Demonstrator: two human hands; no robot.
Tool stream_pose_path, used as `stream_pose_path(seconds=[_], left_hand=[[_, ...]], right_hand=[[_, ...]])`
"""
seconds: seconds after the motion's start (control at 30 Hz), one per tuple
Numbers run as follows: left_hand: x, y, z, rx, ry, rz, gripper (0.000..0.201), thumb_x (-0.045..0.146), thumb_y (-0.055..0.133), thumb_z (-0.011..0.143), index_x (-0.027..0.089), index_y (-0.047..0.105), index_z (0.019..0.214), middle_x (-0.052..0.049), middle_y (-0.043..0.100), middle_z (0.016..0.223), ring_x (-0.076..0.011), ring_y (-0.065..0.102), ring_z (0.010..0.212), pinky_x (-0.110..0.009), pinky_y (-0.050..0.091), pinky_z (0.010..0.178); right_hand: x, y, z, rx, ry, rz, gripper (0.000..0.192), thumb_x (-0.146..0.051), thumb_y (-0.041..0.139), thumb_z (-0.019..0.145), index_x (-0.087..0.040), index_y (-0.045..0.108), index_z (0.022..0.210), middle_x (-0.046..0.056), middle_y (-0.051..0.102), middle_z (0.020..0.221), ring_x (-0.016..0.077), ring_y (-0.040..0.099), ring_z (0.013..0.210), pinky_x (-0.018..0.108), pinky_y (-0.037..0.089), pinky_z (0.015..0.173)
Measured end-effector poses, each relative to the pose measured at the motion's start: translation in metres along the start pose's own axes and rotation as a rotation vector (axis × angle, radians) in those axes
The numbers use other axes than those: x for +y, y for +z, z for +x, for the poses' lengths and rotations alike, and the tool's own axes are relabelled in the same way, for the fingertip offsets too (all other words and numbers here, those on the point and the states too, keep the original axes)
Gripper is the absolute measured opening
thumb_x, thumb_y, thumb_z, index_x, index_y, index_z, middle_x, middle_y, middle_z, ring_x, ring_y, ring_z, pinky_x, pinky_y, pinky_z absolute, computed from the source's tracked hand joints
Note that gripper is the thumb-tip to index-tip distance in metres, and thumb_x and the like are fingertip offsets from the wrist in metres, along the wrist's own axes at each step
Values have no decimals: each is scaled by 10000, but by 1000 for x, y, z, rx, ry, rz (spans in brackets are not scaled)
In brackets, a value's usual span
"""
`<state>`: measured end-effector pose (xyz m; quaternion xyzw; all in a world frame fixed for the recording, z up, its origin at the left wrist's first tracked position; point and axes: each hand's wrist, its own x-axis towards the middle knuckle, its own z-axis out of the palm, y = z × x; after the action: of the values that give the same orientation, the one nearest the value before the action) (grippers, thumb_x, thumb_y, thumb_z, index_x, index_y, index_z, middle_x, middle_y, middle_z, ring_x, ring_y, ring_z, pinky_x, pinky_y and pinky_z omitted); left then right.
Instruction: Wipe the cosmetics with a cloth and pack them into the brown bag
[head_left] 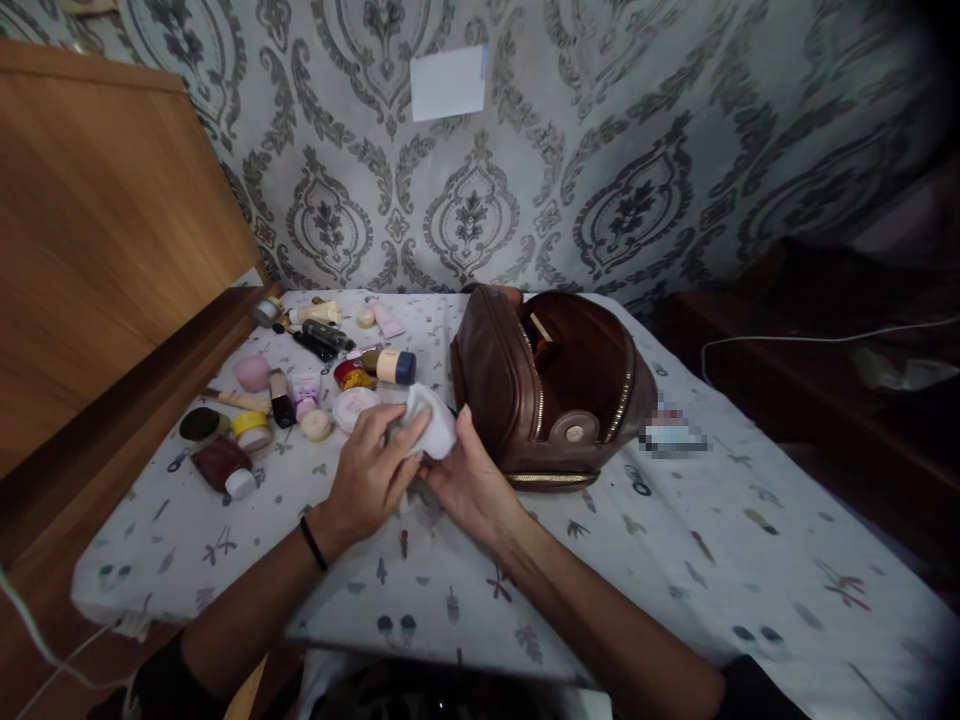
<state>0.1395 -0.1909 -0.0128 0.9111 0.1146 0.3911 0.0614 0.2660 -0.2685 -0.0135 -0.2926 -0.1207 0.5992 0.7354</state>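
In front of me, both hands meet around a folded white cloth or wipe [439, 432]. My left hand [366, 478], with a black band at the wrist, presses its fingers onto the cloth from the left. From the right and below, my right hand [480, 488] grips it, thumb up. Whether anything lies inside the cloth is hidden. Just beyond my right hand stands a brown leather bag [491, 375], unzipped and gaping. Close to my left hand are a round pale pink compact [355, 409] and a small cream jar [316, 425].
Cosmetics spread over the left of the patterned tablecloth [420, 590]: a dark red bottle [221, 464], a pink sponge [252, 373], a yellow-lidded jar [252, 430], a blue-capped bottle [394, 366] and several tubes. A wooden panel [112, 200] borders the left; patterned wallpaper rises behind.
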Motion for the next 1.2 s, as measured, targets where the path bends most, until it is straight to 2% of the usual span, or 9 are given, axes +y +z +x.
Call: stream_pose_path(seconds=[0.1,0.27,0.43,0.6,0.73,0.83,1.0,1.1,1.2], left_hand=[[7,3,0,-31,78,26,543,221,524,944,234,394,1471,-149,467,1297,-296,441,1253,-472,392,1051],[10,3,2,-67,-114,-114,649,349,532,947,237,253,1522,-155,461,1368,-302,431,1290,-489,367,1083],[2,3,3,-117,-323,-367,650,481,610,881,188,383,1415,-158,520,1323,-313,498,1232,-480,397,1045],[-5,3,4,-148,-392,-411,656,584,674,790,160,500,1259,-133,582,1183,-319,542,1133,-459,437,964],[-8,0,3,-136,-367,-415,622,641,609,814,162,524,1202,-118,591,1129,-291,563,1058,-426,453,916],[-9,1,1,-122,-307,-390,690,662,584,820,157,487,1278,-139,578,1174,-302,551,1089,-446,447,943],[-7,-1,1,-70,-123,-349,746,543,519,918,239,214,1527,-175,434,1429,-327,432,1309,-506,360,1074],[-5,-7,3,-19,59,-223,598,459,492,955,312,306,1504,-145,365,1492,-334,352,1378,-534,294,1116],[-7,-11,4,-4,62,-198,570,494,490,947,286,388,1468,-147,434,1438,-330,403,1339,-510,310,1101]], right_hand=[[-3,-2,1,36,98,168,332,-480,750,790,-216,712,987,9,739,1047,145,674,945,219,576,744],[-1,-5,-1,-106,144,228,318,-412,775,784,-219,696,1025,-8,751,998,140,684,904,200,571,675],[1,-7,-1,-141,106,143,417,-454,840,677,-246,697,1010,11,744,1033,216,656,1052,333,567,857],[2,-5,-2,-169,121,42,475,-559,806,663,-264,693,1019,12,741,1035,234,651,1064,374,544,900],[6,0,-3,-132,122,-74,553,-702,736,654,-269,696,996,20,743,1013,244,647,1066,390,527,918],[5,1,-3,-64,11,-117,517,-650,788,629,-273,708,975,7,746,977,234,648,1039,360,522,914],[-1,4,-5,-63,-87,-140,378,-505,847,632,-249,722,880,-6,741,918,205,654,938,307,525,861],[-3,5,-6,-87,-51,-102,364,-472,861,622,-242,722,868,-20,734,926,169,647,877,267,524,819],[-3,4,-6,-85,-40,-73,366,-433,855,644,-250,714,927,-25,722,988,149,639,889,244,521,800]])
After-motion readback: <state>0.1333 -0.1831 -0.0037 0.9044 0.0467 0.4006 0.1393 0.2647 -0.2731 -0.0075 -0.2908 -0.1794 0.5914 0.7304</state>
